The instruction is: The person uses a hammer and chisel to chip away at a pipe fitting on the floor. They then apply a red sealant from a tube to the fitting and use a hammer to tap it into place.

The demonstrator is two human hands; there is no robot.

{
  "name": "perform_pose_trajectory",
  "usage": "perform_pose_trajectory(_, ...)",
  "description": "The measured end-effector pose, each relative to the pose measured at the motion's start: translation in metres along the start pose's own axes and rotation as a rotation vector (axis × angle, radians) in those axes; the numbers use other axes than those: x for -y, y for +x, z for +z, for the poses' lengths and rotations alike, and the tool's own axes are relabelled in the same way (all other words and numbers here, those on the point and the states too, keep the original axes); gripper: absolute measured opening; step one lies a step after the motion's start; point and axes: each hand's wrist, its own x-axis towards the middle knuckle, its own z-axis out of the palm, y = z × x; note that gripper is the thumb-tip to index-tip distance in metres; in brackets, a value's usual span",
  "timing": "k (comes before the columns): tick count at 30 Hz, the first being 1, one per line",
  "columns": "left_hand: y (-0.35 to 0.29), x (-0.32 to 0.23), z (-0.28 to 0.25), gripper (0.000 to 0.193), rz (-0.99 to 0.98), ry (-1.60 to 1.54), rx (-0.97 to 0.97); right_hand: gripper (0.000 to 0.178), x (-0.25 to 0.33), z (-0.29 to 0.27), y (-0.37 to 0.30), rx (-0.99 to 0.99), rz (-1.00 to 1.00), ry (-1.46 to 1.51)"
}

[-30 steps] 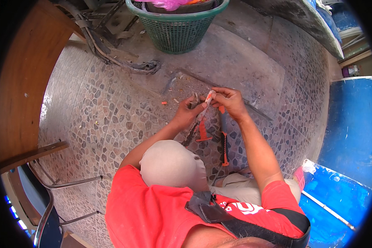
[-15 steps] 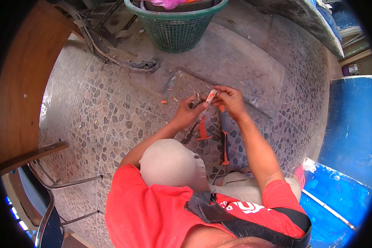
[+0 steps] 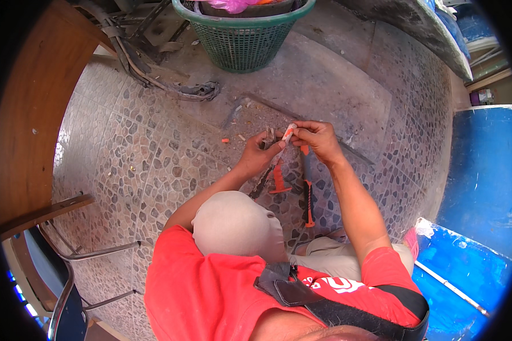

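Both my hands meet over the floor in front of my bent knee. They pinch a small white piece with orange marks (image 3: 289, 133), whose exact kind I cannot make out. My left hand (image 3: 260, 154) closes on its lower end; a greyish strand or strip also shows at these fingers. At the upper end, my right hand (image 3: 318, 139) grips with thumb and fingertips. Below them on the floor lie an orange chisel-like tool with a flared guard (image 3: 279, 179) and a long tool with a black and orange handle (image 3: 309, 202), its head partly hidden by my right hand.
Dusty rubble (image 3: 259, 116) and an orange fragment (image 3: 225, 140) lie on the pebble-patterned floor. Beyond stands a green basket (image 3: 239, 42); frayed cables (image 3: 193, 91) trail left of it. A metal-legged chair (image 3: 68, 267) is at left, blue panels (image 3: 478, 170) at right.
The white and orange piece has turned slightly more upright between my fingers, and my right hand has shifted a little. The left hand stays nearly still.
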Motion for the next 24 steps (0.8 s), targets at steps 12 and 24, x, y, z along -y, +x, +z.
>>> perform_pose_trajectory(12,0.002,0.008,-0.004,0.032,0.071,0.213,-0.043,0.025,-0.018,0.018,0.005,-0.259,0.013,-0.052)
perform_pose_trajectory(24,0.000,-0.009,0.004,0.032,-0.002,-0.205,-0.026,0.016,-0.017,0.012,0.002,-0.181,0.111,-0.079)
